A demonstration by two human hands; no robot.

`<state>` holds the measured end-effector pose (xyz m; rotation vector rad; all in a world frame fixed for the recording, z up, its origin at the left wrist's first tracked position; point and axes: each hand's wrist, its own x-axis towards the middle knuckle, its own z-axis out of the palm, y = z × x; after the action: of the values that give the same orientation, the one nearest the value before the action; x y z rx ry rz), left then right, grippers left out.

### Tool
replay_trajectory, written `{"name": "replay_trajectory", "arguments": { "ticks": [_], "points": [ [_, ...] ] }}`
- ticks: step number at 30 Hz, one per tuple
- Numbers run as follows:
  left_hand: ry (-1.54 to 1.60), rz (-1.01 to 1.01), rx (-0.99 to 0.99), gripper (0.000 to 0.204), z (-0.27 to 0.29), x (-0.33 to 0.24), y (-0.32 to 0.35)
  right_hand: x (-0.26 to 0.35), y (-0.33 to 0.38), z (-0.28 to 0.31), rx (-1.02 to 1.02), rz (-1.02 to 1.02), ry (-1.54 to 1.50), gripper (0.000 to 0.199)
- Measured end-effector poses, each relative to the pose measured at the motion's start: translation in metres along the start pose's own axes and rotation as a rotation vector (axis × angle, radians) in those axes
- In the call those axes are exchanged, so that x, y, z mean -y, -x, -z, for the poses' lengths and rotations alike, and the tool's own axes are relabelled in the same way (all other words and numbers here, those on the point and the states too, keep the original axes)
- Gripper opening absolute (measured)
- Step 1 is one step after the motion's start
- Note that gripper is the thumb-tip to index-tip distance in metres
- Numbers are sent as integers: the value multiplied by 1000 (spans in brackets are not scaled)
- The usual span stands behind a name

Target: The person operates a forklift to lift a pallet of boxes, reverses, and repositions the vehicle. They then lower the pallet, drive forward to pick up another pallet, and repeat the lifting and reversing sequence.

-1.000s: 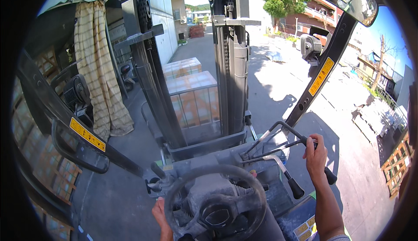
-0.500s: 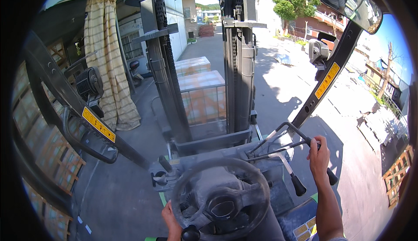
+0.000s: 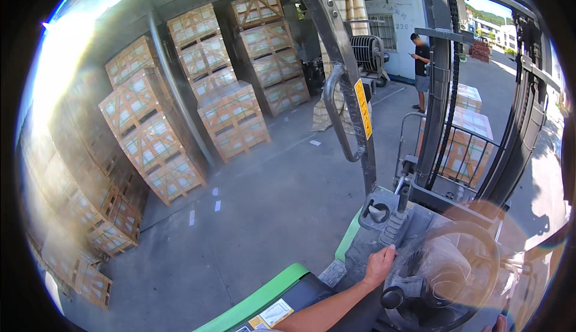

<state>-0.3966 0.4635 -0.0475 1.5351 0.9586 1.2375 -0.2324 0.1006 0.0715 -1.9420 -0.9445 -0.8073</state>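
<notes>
Steering wheel: low on the right of my view, a black knob at the left of its rim
Left hand: fingers curled in, right beside the rim and just above the knob; I cannot tell whether they grip it
Right hand: only a sliver at the lower edge; I cannot tell how far its fingers open or what they hold
Stacked crates: off to my left; facing them, I judge the step in hand to be steering while checking the side
Mast: at my right, a pale-topped crate beyond it
Bystander: standing ahead; I judge the next move calls for a sure hold on the wheel and room left for them
</notes>
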Motion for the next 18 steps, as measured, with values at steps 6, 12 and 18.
{"name": "replay_trajectory", "arguments": {
  "ticks": [6,12,18],
  "points": [
    [-46,-2,-34,49,3,-14,6,162,-12,-77,529,662,-433,59],
    [-50,43,-9,50,4,-15,7,199,-41,-137,502,966,-427,28],
    [-64,-3,-39,47,2,-14,12,202,-82,-155,267,751,-355,24]
  ]
}}
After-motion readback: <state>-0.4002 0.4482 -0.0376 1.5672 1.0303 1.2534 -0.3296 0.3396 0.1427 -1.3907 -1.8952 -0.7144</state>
